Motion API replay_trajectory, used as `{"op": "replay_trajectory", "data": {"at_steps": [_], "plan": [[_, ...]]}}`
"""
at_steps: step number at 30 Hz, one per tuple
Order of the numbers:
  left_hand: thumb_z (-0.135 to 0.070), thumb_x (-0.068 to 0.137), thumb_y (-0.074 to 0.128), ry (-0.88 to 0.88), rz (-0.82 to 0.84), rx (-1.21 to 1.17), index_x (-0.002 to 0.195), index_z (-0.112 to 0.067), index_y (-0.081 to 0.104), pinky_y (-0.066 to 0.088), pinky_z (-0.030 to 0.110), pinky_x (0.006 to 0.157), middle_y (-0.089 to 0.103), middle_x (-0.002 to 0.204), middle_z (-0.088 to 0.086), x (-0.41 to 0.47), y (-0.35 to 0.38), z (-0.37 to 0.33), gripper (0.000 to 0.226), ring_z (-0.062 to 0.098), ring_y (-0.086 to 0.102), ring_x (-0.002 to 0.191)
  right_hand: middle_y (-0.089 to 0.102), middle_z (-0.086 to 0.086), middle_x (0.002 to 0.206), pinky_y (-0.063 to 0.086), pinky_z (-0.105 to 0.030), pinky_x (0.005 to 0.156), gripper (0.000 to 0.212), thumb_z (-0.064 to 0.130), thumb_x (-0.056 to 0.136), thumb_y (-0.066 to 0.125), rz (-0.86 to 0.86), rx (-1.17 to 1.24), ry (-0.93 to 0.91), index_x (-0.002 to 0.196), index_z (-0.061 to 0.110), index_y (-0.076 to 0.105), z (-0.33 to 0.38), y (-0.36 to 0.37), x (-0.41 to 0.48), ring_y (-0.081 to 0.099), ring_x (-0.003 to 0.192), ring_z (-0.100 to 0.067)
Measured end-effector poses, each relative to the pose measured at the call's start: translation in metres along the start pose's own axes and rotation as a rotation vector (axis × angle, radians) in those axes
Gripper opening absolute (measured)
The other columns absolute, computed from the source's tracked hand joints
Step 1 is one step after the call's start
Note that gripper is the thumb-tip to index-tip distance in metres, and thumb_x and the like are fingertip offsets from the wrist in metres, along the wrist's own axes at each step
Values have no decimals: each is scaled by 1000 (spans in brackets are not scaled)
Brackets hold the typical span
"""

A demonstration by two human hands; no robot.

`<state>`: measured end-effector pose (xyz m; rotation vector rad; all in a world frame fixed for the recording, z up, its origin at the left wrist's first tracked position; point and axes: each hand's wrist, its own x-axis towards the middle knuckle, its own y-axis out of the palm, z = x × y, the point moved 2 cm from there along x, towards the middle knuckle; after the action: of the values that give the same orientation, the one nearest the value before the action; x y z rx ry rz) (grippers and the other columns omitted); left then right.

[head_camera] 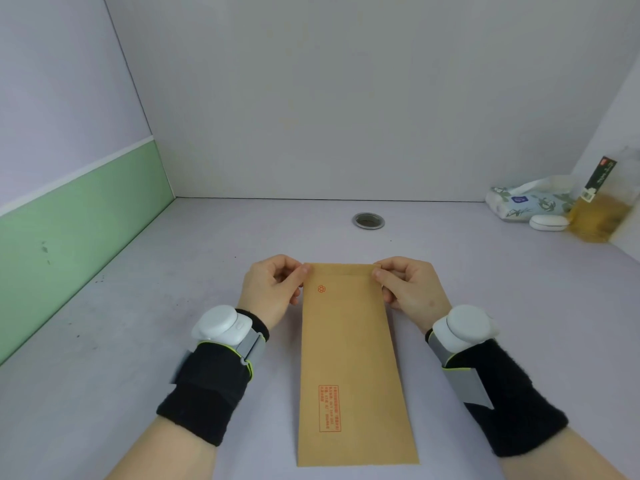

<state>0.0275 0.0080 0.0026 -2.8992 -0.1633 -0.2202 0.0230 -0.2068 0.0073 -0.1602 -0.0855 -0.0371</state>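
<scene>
A long brown paper envelope lies lengthwise on the pale desk, with red print near its bottom and a small red mark near its top left. My left hand pinches the envelope's far left corner between thumb and fingers. My right hand pinches the far right corner the same way. Both wrists wear black bands with white devices.
A round metal grommet sits in the desk behind the envelope. At the back right stand a tissue pack, a small white case and a bottle of yellow liquid. Walls close the desk on the left, back and right.
</scene>
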Motion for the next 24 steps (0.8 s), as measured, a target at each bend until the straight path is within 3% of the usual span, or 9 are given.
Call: {"op": "replay_trajectory", "data": {"at_steps": [4,9,15,20,24], "plan": [[-20,86,66,-9,9,71,72,-11,65,46,21,51,62,62,3,1,0,3,17,3,53,45,56,10,40,40,-13,44,13,6,87,58,-31,-115,-24,87,12,70,-3,-1,2,46,40,-3],[-32,80,68,81,-23,399,63,-16,62,45,27,56,60,58,-4,0,-5,5,24,12,52,53,68,4,75,42,-6,61,10,14,82,64,-59,-437,-137,84,19,72,-1,-2,-2,53,60,-10],[-36,77,66,83,29,640,59,-24,59,49,27,60,56,55,-9,-1,-5,3,23,11,53,56,63,-1,85,39,-21,70,12,21,80,65,-37,-651,-163,88,21,74,-8,1,0,50,70,-7],[-37,75,69,69,28,664,59,-23,59,39,21,52,54,54,-10,-1,-5,4,24,7,52,54,57,3,84,43,-25,76,14,20,80,65,-22,-678,-152,93,23,72,-9,1,0,51,76,-10],[-40,74,72,70,26,613,66,-19,64,48,26,60,61,62,-5,-1,-6,5,25,13,57,61,54,4,84,42,-25,75,19,16,77,65,-50,-693,-170,94,24,70,-7,0,-1,49,73,-9]]}}
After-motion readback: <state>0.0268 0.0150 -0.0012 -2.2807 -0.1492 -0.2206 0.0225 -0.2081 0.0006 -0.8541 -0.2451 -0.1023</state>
